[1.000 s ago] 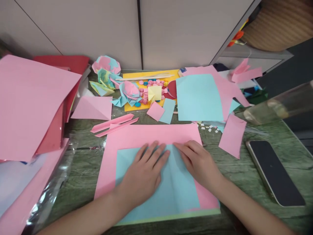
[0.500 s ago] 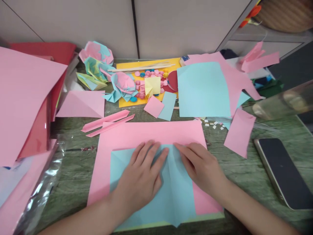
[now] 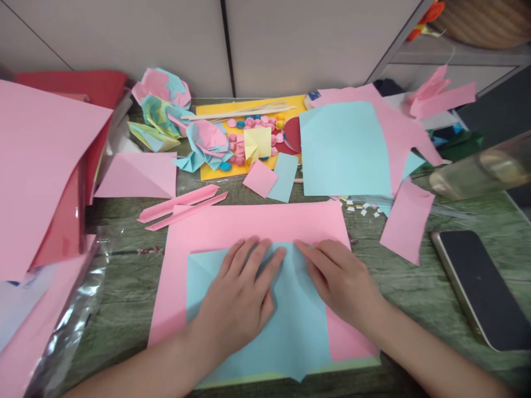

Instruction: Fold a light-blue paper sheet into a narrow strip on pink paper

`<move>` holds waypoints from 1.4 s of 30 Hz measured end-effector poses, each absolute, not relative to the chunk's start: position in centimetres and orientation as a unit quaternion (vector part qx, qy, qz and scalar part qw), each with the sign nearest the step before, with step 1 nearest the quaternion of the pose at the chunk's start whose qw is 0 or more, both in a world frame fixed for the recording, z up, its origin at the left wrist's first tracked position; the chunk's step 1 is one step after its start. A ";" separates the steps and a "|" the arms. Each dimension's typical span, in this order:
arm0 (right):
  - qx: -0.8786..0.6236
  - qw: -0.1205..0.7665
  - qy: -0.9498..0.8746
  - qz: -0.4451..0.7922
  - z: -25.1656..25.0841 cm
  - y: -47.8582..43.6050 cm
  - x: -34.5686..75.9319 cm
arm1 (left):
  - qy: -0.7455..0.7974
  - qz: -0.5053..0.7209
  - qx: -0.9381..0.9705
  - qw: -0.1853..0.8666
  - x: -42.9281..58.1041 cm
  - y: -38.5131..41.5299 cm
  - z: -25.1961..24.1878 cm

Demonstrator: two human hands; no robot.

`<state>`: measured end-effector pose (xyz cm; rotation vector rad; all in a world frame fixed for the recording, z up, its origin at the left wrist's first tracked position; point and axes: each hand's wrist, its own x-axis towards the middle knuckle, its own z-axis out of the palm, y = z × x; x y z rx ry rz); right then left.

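A light blue sheet of paper point(image 3: 292, 326) lies on a larger pink sheet point(image 3: 257, 221), with a raised crease running down its middle. My left hand point(image 3: 243, 293) rests flat on the blue sheet, left of the crease, fingers stretched toward its far edge. On the other side, my right hand point(image 3: 344, 276) has its fingers closed at the blue sheet's far edge, close to the top of the crease. The thumb is partly hidden beneath the fingers. A pale green edge shows under the sheets at the front.
Pink folded strips point(image 3: 178, 207) touch the pink sheet's far left corner. Folded paper flowers point(image 3: 209, 138) and a yellow sheet point(image 3: 207, 174) with small pieces stand behind. A phone point(image 3: 481, 290) lies at right, a clear cup point(image 3: 481, 171) beyond it. Stacked paper point(image 3: 41, 177) fills the left.
Both hands keep nearly the same place on the blue sheet. The whole view has shifted very slightly; the raised crease looks a little softer near the middle.
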<state>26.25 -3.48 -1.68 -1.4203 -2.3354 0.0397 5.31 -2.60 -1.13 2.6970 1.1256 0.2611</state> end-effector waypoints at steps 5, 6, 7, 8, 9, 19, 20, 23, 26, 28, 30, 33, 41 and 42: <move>-0.512 0.197 -0.836 0.013 -1.7 -3.6 26.3 | 0.384 0.091 0.913 0.103 5.4 -2.4 -1.2; -0.512 0.196 -0.836 0.013 -1.7 -3.6 26.3 | 0.384 0.092 0.913 0.103 5.4 -2.4 -1.2; -0.512 0.195 -0.836 0.014 -1.7 -3.6 26.4 | 0.383 0.093 0.913 0.103 5.4 -2.4 -1.2; -0.513 0.195 -0.836 0.013 -1.7 -3.7 26.4 | 0.383 0.093 0.913 0.103 5.5 -2.3 -1.2; -0.513 0.196 -0.836 0.014 -1.6 -3.7 26.4 | 0.383 0.094 0.913 0.102 5.5 -2.3 -1.2; -0.526 0.202 -0.826 0.021 -1.9 -3.7 26.5 | 0.387 0.083 0.914 0.092 5.3 -2.3 -1.2; -0.531 0.205 -0.822 0.021 -1.9 -3.6 26.5 | 0.385 0.086 0.915 0.081 5.2 -2.3 -1.1; -0.552 0.207 -0.807 0.019 -1.8 -3.3 26.5 | 0.363 0.103 0.925 0.034 5.0 -2.0 -1.1; -0.568 0.206 -0.797 0.021 -1.8 -3.0 26.6 | 0.334 0.115 0.935 0.023 4.9 -1.8 -1.1; -0.572 0.203 -0.794 0.026 -1.8 -2.9 26.6 | 0.335 0.114 0.934 0.045 4.9 -1.7 -1.2; -0.574 0.196 -0.794 0.034 -1.7 -2.9 26.6 | 0.344 0.110 0.930 0.071 4.9 -1.7 -1.2; -0.576 0.182 -0.796 0.038 -1.6 -3.0 26.6 | 0.352 0.106 0.925 0.096 4.9 -1.6 -1.2; -0.573 0.167 -0.802 0.022 -1.7 -3.1 26.6 | 0.360 0.101 0.921 0.110 4.9 -1.7 -1.3; -0.574 0.165 -0.802 0.022 -1.7 -3.1 26.6 | 0.360 0.100 0.921 0.111 4.9 -1.7 -1.4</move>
